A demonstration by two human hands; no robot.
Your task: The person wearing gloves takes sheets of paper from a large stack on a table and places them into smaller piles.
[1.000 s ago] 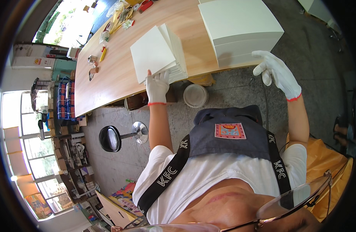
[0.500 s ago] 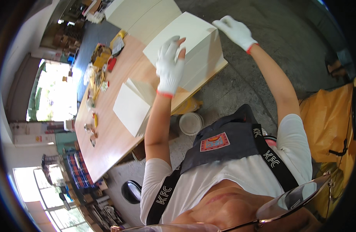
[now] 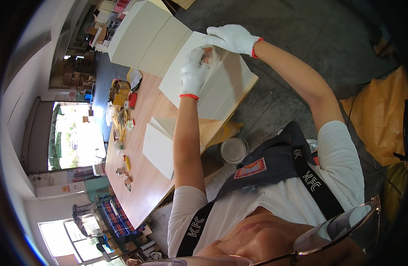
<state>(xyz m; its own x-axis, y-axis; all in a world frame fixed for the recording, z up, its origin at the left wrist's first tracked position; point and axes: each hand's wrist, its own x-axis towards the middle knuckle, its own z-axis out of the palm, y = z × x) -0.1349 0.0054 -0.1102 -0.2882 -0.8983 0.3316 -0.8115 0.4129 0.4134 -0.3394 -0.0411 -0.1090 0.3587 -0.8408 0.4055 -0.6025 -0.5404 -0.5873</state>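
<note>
"Where's the white stack?"

"The big stack (image 3: 224,91) is on the tabletop (image 3: 139,193), at 12 o'clock from the middle of the view."

"And the hands?"

"Both gloved. The left hand (image 3: 195,73) is on the stack's upper face, its grip curled, with the thumb tip bare. A blurred, curved edge of paper shows just beside that thumb, but I can't tell if it's pinched."

"The right hand (image 3: 232,40)?"

"At 1 to 2 o'clock from the left, over the stack's far edge. Its fingers lie pressed together, pointing toward 9; I can't tell whether they hold paper."

"What's around?"

"The small pile (image 3: 157,150) lies at 7 o'clock from the big stack, and the back stack (image 3: 146,40) stands at 10, just beside it. A yellow tool (image 3: 127,163) lies at 8 from the small pile. The bucket (image 3: 234,150) is below, between 5 and 6."
</note>
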